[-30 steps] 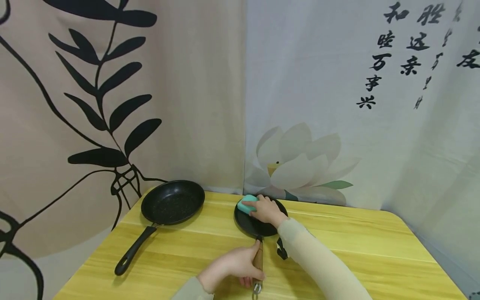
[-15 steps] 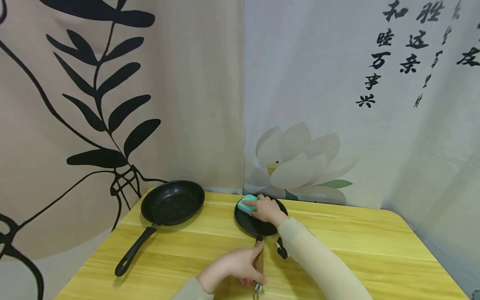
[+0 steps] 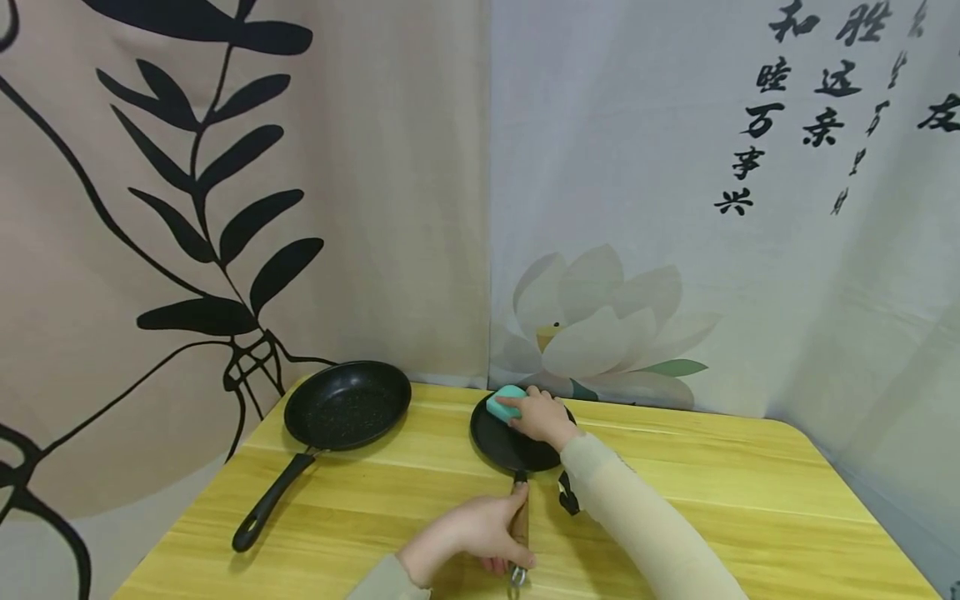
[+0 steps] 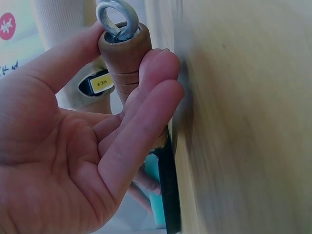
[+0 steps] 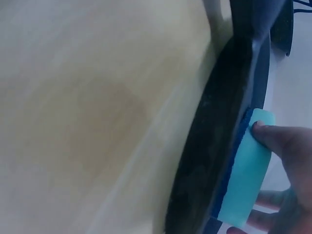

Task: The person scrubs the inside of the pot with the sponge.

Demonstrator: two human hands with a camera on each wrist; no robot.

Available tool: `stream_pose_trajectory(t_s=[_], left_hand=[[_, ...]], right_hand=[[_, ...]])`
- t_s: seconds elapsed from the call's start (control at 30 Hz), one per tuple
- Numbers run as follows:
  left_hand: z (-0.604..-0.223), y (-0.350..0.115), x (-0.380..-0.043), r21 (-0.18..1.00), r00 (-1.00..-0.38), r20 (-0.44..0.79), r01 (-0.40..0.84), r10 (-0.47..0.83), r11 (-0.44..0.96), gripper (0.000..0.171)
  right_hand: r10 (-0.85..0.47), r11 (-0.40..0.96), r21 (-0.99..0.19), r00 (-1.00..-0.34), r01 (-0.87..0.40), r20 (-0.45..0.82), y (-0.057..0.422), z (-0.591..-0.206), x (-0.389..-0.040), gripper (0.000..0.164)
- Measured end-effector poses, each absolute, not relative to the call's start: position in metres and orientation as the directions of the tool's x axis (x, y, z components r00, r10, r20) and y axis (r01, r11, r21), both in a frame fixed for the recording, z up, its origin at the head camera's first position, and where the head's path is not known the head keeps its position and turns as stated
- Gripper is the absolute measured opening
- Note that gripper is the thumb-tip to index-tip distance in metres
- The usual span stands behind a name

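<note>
My left hand [image 3: 480,529] grips the brown wooden handle [image 4: 122,56] of a small black frying pan [image 3: 498,442], its thumb along one side and fingers curled underneath. A metal ring [image 4: 134,20] sticks out from the handle's end. Inside the pan, toward its far rim, my right hand [image 3: 543,417] holds a teal sponge [image 3: 504,402]. The right wrist view shows the sponge's dark blue scrubbing side turned to the pan's inner surface, with the thumb at one edge and fingers at the other. Part of the pan lies hidden behind the right hand and sleeve.
A larger black frying pan [image 3: 348,406] rests at the left of the wooden table [image 3: 712,500], its handle toward the front. A black device [image 3: 567,493] is strapped at the right wrist. Printed curtains [image 3: 412,208] hang directly behind the table.
The right hand has slid the sponge slightly to the right inside the small pan. The left hand keeps its grip on the handle, nearly still.
</note>
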State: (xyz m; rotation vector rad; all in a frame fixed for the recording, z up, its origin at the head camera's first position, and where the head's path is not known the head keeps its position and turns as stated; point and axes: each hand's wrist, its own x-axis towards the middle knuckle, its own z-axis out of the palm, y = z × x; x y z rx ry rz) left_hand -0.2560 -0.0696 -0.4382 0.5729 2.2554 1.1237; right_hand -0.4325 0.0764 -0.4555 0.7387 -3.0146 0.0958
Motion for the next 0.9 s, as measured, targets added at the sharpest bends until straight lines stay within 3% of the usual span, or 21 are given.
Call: stream_pose_trajectory(t_s=[0.9], left_hand=[[-0.439, -0.069, -0.254, 0.814, -0.773, -0.249, 0.159, 0.583, 0.559, 0.092]], right_hand=[[-0.417, 0.882, -0.217, -0.907, -0.418, 0.052, 0.108, -0.448, -0.428, 0.05]])
